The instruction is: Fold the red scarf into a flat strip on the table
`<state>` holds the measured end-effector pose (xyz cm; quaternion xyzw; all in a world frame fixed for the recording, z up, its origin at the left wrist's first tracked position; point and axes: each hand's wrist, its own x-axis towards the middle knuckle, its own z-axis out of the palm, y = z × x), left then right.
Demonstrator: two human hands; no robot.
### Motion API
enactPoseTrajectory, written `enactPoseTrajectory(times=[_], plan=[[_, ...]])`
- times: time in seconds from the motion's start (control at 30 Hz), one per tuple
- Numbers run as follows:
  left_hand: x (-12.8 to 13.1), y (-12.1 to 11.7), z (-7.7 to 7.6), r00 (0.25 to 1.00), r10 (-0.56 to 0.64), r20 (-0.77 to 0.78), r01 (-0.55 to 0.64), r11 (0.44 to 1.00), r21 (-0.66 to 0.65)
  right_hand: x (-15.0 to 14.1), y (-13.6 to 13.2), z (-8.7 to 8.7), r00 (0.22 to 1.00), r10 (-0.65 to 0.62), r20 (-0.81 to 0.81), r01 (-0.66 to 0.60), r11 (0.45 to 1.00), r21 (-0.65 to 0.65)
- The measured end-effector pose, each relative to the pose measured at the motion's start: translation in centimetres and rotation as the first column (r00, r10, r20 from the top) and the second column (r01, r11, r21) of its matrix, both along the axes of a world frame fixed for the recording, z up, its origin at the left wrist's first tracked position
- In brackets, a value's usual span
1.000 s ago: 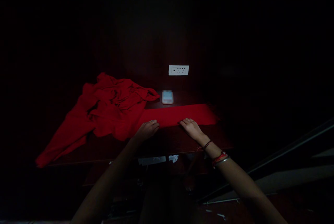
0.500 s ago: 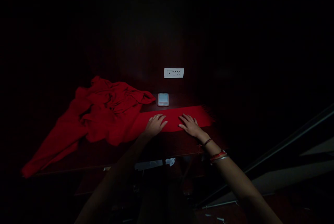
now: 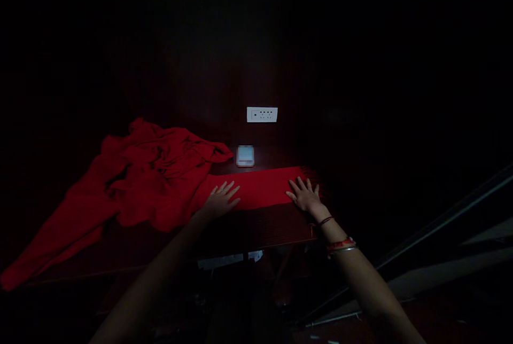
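A red scarf (image 3: 260,188) lies on a dark wooden table, its right part a flat strip with a fringed end. My left hand (image 3: 220,200) rests on the strip's left part with fingers spread, close to a crumpled heap of red cloth (image 3: 160,178). Near the fringe, my right hand (image 3: 305,194) presses flat on the strip, fingers apart. Neither hand grips anything. Whether the heap and the strip are one piece is hard to make out, though they run together. Bracelets circle my right wrist.
Behind the strip lies a small device with a lit, blurred screen (image 3: 245,156). A white wall socket (image 3: 262,115) sits above it. The table's front edge (image 3: 272,243) runs below my hands. A pale slanted bar (image 3: 441,222) crosses the dark right side.
My hands have slid apart along the strip, the left one leftward and the right one toward the fringe. The view has shifted slightly.
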<state>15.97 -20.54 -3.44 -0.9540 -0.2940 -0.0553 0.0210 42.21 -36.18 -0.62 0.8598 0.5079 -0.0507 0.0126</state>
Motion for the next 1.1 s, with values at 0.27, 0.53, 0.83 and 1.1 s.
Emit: enactPoseTrajectory(times=[0.27, 0.53, 0.83, 1.1], plan=[[-2.9, 0.2, 0.4, 0.999, 0.021, -0.037, -0.022, 1.0, -0.022, 0.3, 0.9, -0.7, 0.996, 0.039, -0.075, -0.044, 0.997, -0.062], [-0.1, -0.4, 2.0, 0.998, 0.045, -0.047, -0.047, 0.998, -0.039, -4.2, 2.7, 1.9, 0.995, 0.098, -0.007, -0.097, 0.993, 0.071], [2.8, -0.2, -0.2, 0.988, 0.034, 0.149, -0.029, 0.999, -0.034, -6.9, 3.7, -0.9, 0.921, 0.374, -0.105, -0.368, 0.927, 0.075], [1.6, -1.8, 2.0, 0.894, -0.352, 0.279, 0.386, 0.919, -0.077, -4.3, 3.1, -1.4, 0.952, 0.306, 0.021, -0.296, 0.895, 0.334]])
